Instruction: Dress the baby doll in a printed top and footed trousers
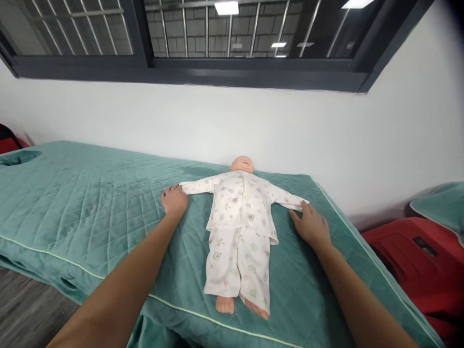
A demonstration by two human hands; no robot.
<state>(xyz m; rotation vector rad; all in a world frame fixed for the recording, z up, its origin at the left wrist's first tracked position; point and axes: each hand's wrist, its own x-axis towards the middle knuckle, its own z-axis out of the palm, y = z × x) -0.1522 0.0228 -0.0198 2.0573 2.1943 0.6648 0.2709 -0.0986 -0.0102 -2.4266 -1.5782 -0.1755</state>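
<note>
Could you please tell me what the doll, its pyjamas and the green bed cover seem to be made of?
Doll: probably vinyl or soft plastic, judging by its smooth surface and moulded toes. Pyjamas: likely thin, matte cotton-like cloth, printed and softly creased. Green cover: quilted fabric, perhaps velvety, given its stitched diamonds and soft sheen.

The left hand (pixel 175 200) and right hand (pixel 313 226) rest well apart on outstretched bare arms (pixel 136 266).
</note>
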